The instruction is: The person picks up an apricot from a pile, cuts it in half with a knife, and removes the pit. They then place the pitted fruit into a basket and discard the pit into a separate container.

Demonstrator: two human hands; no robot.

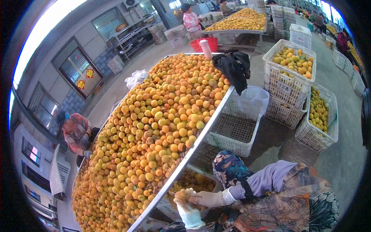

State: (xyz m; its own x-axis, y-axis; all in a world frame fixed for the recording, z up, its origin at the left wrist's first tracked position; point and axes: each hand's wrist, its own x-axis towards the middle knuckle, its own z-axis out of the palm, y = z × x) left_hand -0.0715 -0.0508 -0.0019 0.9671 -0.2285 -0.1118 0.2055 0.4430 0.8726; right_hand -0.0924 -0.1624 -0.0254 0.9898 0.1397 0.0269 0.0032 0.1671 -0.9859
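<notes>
My left hand [186, 212], in a pale glove, comes up from the bottom edge with its fingers curled closed. My right hand [207, 198], also gloved, reaches in from the right and meets it, fingers pressed together. Something thin and small shows at the left fingertips, too small to name. Whatever lies between the fingers is hidden. Both hands are beside the metal rim [181, 172] of a sloping table heaped with apricots [154, 127]. Under that rim, close to my hands, a white crate [211, 179] holds brownish-orange fruit pieces.
A lined white crate [235, 145] stands beyond my knee. Stacked crates [284, 87] of apricots and another full crate [315, 135] are at right. A black garment [232, 67] and a pink bottle [205, 49] rest at the table's far end. Another person [77, 133] works across the table.
</notes>
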